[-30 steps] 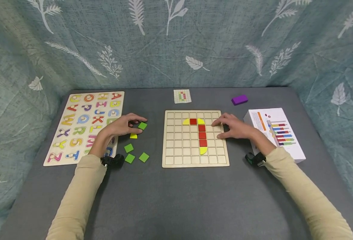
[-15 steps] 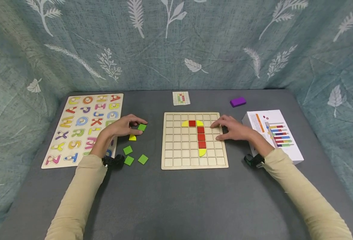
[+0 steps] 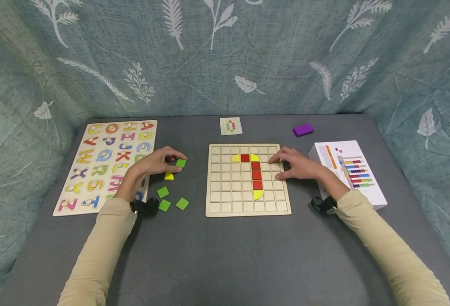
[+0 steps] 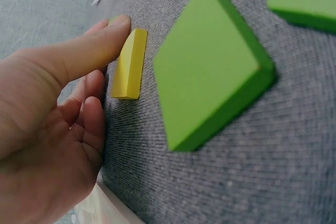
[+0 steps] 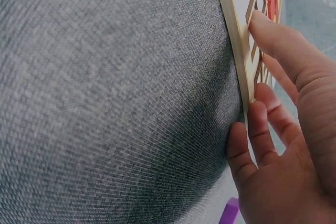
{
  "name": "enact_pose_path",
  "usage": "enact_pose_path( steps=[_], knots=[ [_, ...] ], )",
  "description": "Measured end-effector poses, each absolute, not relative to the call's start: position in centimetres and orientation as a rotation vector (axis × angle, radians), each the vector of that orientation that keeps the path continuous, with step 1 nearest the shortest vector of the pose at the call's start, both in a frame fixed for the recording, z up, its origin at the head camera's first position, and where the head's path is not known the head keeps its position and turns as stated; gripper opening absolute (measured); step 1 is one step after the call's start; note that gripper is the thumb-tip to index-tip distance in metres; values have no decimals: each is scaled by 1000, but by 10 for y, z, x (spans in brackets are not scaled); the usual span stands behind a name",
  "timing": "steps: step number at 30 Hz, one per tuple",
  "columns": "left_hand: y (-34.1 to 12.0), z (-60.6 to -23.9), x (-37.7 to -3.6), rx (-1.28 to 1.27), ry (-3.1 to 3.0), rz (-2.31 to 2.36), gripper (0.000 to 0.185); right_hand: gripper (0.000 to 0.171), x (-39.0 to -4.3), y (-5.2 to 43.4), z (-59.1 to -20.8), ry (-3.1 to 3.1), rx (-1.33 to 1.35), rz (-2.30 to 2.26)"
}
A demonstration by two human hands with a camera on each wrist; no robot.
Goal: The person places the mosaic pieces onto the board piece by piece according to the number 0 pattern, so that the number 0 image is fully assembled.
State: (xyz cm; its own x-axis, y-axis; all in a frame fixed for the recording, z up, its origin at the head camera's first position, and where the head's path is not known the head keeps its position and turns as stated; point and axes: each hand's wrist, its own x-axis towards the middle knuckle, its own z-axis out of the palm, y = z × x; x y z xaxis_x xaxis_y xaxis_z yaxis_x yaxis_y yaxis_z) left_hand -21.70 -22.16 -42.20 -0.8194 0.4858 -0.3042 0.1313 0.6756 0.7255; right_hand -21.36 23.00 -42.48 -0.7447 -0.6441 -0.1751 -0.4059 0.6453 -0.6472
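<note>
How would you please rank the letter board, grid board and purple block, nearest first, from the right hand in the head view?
1. Grid board, partly under the right hand.
2. Purple block, beyond the hand.
3. Letter board, far left.

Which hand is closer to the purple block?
Right. The right hand , partly over the wooden board , is just below the purple block in the head view; the left hand is well away, past the board's left side.

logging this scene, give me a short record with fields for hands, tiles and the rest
left hand: pinches green tile
right hand: touches board near right edge
on board: four red tiles, three yellow tiles
loose: three green squares, one yellow piece
behind board: card
far left: letter board
right: white box, purple block
</note>
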Motion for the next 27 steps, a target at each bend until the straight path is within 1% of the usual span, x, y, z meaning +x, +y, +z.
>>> enact_pose_path(
  steps=[15, 23, 27],
  knots=[
    [-218, -421, -218, 429, 2420, 925, 38, 48, -213, 231, -427, 2445, -825, -862],
    [-217, -414, -220, 470, 2416, 904, 36, 48, -214, 231, -426, 2445, -820, -876],
    [-211, -407, -213, 525, 2394, 896, 32, 47, -214, 231, -426, 2434, -825, -873]
  ],
)
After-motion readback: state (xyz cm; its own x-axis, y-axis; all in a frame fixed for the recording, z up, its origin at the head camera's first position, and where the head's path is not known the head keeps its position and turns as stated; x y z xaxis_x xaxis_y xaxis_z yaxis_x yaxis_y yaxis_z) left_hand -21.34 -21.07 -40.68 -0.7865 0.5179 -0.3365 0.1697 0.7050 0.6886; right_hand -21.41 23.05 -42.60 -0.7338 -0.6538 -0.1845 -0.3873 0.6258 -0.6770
